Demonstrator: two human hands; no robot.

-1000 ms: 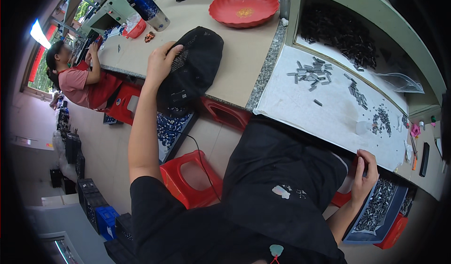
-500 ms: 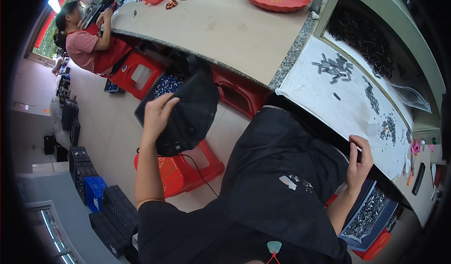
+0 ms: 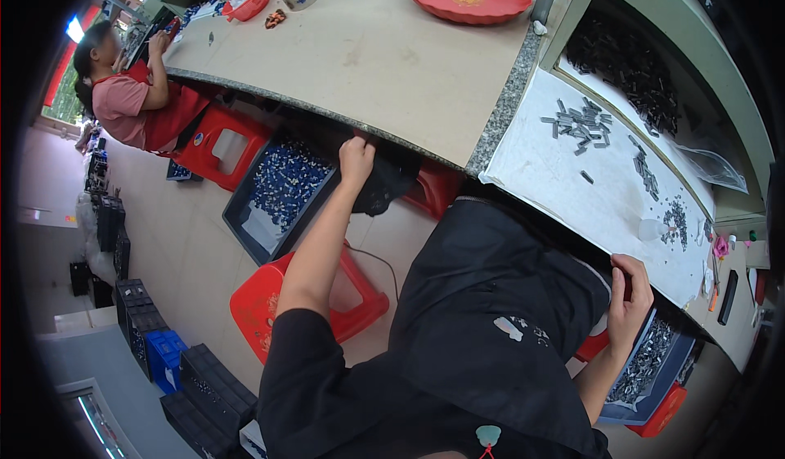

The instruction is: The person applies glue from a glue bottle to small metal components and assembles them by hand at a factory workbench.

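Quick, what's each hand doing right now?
Left hand: closed, holding a black fabric item.
Right hand: partly open at the white sheet's edge, nothing visibly held.

Soft black bag-like cloth item point(image 3: 386, 185), hung limp below the speckled front edge of the beige table point(image 3: 368, 67), its left side partly covered by the bare left hand point(image 3: 356, 163), its upper part lost in shadow
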